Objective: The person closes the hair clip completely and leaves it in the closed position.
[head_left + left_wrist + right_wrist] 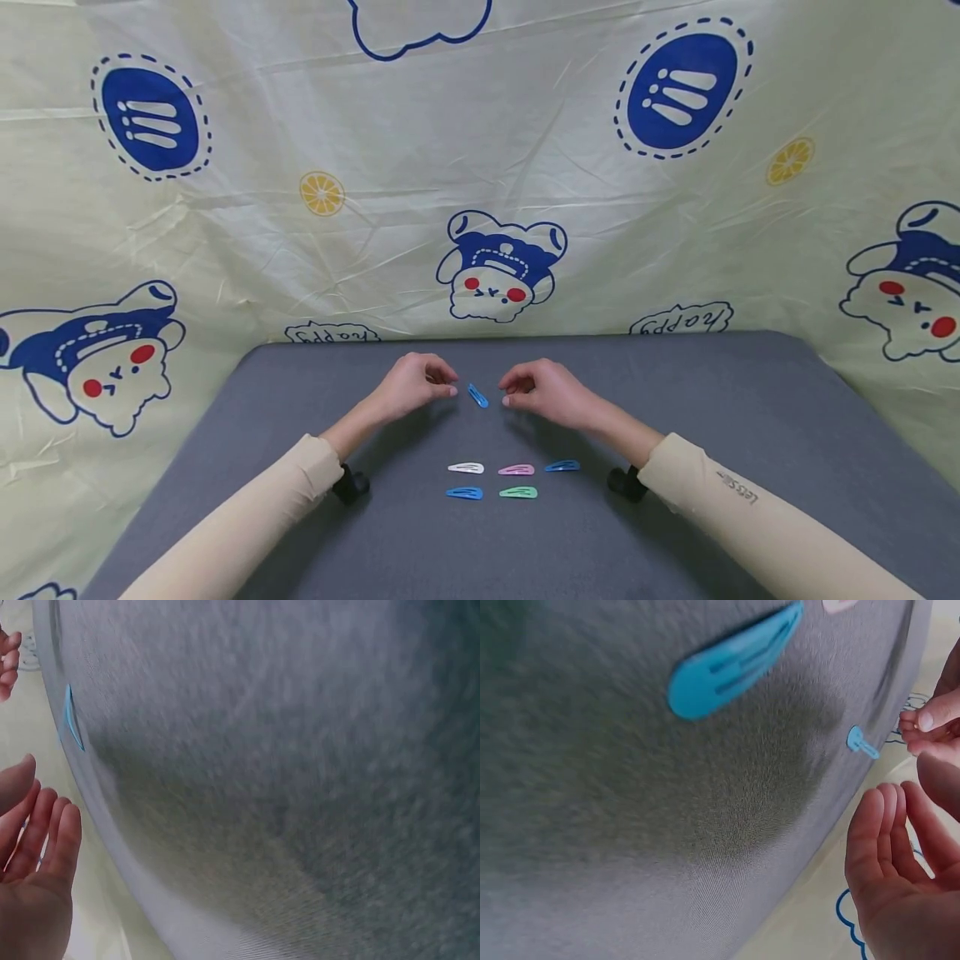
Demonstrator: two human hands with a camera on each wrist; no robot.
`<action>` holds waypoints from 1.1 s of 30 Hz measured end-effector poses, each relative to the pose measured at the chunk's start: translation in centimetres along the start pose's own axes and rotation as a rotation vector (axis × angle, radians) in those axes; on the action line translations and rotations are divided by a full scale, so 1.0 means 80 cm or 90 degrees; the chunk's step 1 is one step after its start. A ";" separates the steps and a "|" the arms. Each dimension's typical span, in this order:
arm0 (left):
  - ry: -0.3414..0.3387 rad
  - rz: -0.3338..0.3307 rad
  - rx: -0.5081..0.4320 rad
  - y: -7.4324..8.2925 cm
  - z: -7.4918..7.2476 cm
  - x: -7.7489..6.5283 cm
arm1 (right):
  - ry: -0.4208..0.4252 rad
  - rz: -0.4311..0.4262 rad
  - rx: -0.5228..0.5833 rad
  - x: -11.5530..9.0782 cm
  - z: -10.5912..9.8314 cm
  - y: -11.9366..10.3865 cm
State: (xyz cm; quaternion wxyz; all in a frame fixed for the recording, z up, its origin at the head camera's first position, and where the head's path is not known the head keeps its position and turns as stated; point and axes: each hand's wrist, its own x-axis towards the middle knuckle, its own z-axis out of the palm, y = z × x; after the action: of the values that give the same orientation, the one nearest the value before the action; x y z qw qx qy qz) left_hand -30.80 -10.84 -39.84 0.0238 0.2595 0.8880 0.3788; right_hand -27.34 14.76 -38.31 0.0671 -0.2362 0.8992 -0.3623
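A light blue snap hair clip (477, 396) lies at a slant on the grey table between the two hands. To its left, the left hand (417, 385) hovers with loosely bent fingers and holds nothing. On the other side, the right hand (551, 393) has its thumb and fingers apart, also holding nothing. Neither hand touches the clip. In the left wrist view the clip (72, 720) looks thin and bowed, seen from its edge. The right wrist view shows the same clip (862, 742) beyond the right fingers.
Nearer the person, hair clips lie in two rows: white (467, 468), pink (516, 470) and blue (562, 466) above, blue (465, 493) and green (518, 492) below. A grey cloth covers the table (300, 533). Behind its far edge hangs a printed curtain (390, 258).
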 end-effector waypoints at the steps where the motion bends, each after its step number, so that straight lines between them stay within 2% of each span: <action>1: -0.004 -0.004 0.002 -0.003 -0.001 0.002 | -0.009 0.001 -0.003 0.005 0.000 0.001; 6: -0.026 -0.024 0.000 -0.015 -0.002 0.009 | -0.048 0.008 -0.014 0.028 0.003 0.007; 12: -0.063 -0.037 -0.003 -0.026 0.003 0.016 | -0.076 0.040 -0.016 0.049 0.011 0.012; 17: -0.069 -0.051 -0.013 -0.031 0.004 0.017 | -0.095 0.058 -0.002 0.061 0.015 0.013; 22: -0.069 -0.050 -0.023 -0.031 0.004 0.017 | -0.083 0.074 0.007 0.069 0.020 0.017; 33: -0.063 -0.046 -0.050 -0.033 0.005 0.011 | -0.055 0.062 -0.036 0.077 0.034 0.023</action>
State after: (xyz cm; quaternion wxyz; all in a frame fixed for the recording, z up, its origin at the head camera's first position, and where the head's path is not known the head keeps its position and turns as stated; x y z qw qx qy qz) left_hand -32.65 -11.67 -41.76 0.0912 0.2443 0.8791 0.3990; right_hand -32.64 11.29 -41.27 0.1164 -0.2093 0.9158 -0.3225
